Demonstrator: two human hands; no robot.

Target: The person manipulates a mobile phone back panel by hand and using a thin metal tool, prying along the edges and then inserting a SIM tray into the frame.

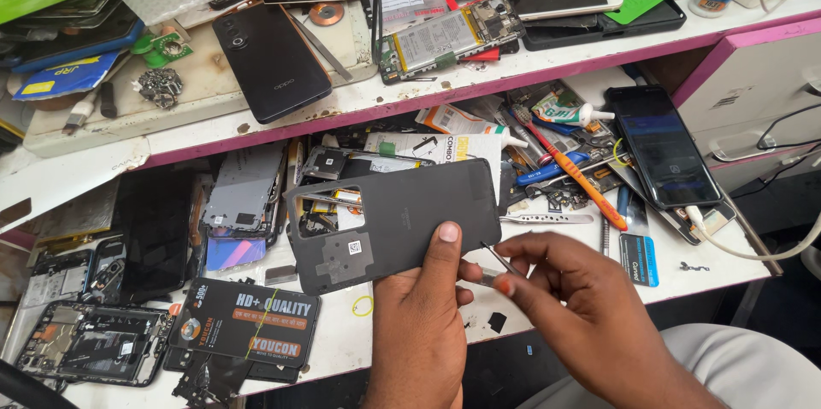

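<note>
i have my left hand (pixel 419 323) clamped on the lower edge of a dark grey phone back cover (pixel 398 221), thumb flat on its inner face, the cover held just above the bench with its camera cut-out towards my left. my right hand (pixel 564 298) sits just beside the left, fingers pinched shut on fine metal tweezers (pixel 499 261) whose tips point at the cover's near right corner, close to it but i cannot tell if they touch. i judge the step in hand is picking at something on the inside of the cover, near that corner; the next move would call for a steady left grip and a small, shallow stroke of the tips so the plastic is not scratched.

just beyond my right hand lies a second pair of tweezers (pixel 547 218) on the white bench (pixel 710 263), then an orange-handled tool (pixel 577 178) and a black phone (pixel 665 145) with a white cable in it. beyond my left hand lie opened phone frames (pixel 244 195). farthest, on the shelf above, rest a black phone face down (pixel 272 58) and an opened phone showing its battery (pixel 449 37).
</note>
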